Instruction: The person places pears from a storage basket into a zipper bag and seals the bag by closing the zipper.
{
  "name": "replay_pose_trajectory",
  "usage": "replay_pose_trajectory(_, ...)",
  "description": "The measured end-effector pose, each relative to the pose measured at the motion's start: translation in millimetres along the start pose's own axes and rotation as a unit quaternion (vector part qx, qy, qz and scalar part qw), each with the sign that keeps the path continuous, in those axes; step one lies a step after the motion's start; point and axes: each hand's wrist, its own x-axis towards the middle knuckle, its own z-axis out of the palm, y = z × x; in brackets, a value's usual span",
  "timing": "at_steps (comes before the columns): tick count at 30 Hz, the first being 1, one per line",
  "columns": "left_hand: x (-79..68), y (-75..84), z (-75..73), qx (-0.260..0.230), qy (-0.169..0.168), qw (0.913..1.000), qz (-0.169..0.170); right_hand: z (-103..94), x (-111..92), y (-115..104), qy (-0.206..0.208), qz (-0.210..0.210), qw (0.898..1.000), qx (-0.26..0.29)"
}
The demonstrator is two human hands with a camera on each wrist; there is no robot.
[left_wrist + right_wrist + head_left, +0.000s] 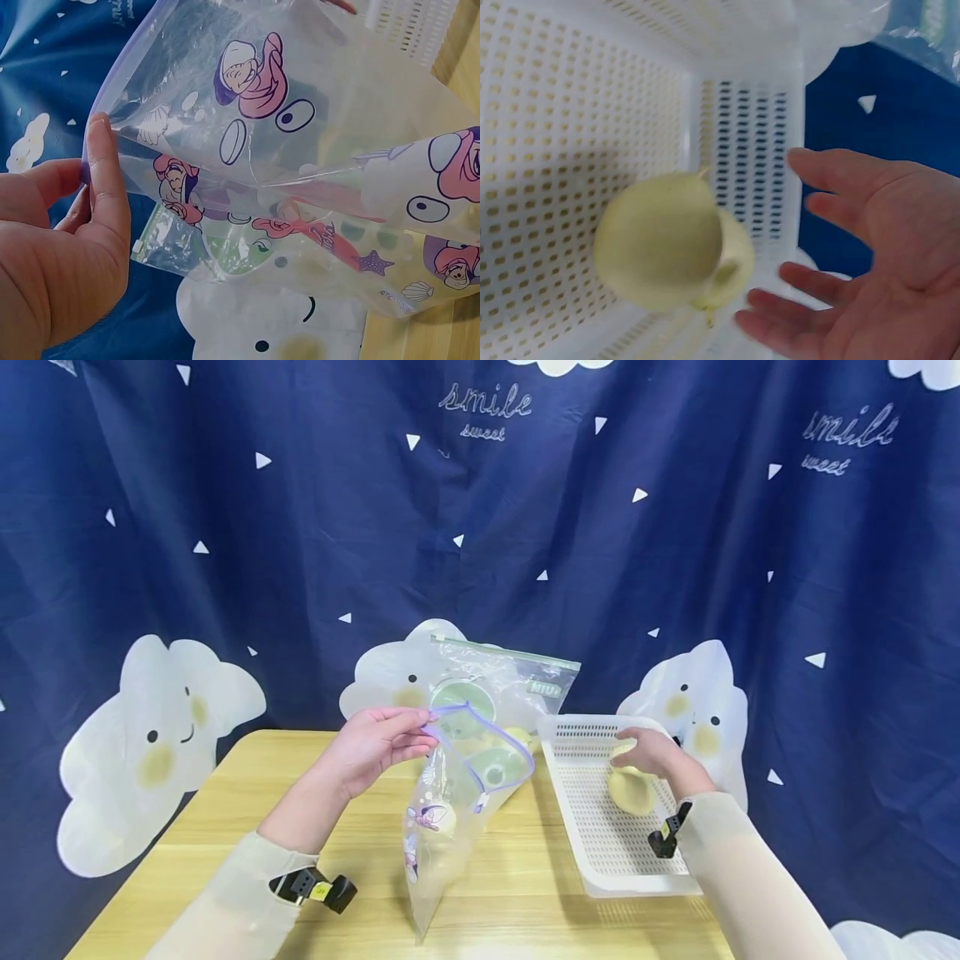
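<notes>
My left hand (378, 743) pinches the purple-edged mouth of a clear zip bag (322, 82) printed with pink cartoon figures and shells. The bag hangs over the table with its mouth spread apart. My right hand (651, 753) is over the white perforated basket (587, 843), its fingers spread and holding nothing. Close by its fingertips, two pale yellow round fruits or bulbs (656, 240) with thin stem-like tips lie together in the basket. Their exact kind I cannot tell. In the right wrist view, the fingers appear apart from them.
Behind the hanging bag stands another clear zip bag (547, 681) with a green edge and green print; something yellow shows low in it. The basket takes up the right side of the wooden table (300, 777). A dark blue curtain (315, 527) with clouds hangs behind.
</notes>
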Motion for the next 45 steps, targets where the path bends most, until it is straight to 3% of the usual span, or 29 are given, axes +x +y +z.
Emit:
replay_pose_trajectory(4,-0.4,-0.5,-1.6,-0.003,-0.002,1.0,0.0,5.9,0,8,-0.087,0.073,0.993,0.027)
replay_pose_trajectory(9,-0.6,-1.2,-3.3,-0.003,-0.002,1.0,-0.001,15.9,2,13,-0.127,0.105,0.986,0.034)
replay_pose_trajectory(24,-0.7,-1.7,-3.7,0.001,-0.006,1.0,-0.003,21.3,-7,13,-0.087,0.043,0.995,0.029)
replay_pose_trajectory(30,-1.2,-2.9,-4.4,0.0,-0.004,1.0,-0.005,14.3,-13,12,-0.05,0.013,0.998,0.039)
replay_pose_trajectory(35,-2.6,-2.5,-4.2,-0.001,-0.001,1.0,-0.009,9.4,-17,12,0.028,-0.045,0.999,0.008)
replay_pose_trajectory(39,-2.8,-2.3,-3.4,-0.003,-0.002,0.9999,-0.012,8.4,-21,9,0.098,-0.07,0.993,-0.003)
replay_pose_trajectory(45,-2.9,-1.9,-1.7,-0.003,-0.004,0.9999,-0.014,7.4,-27,-4,0.178,-0.102,0.978,0.024)
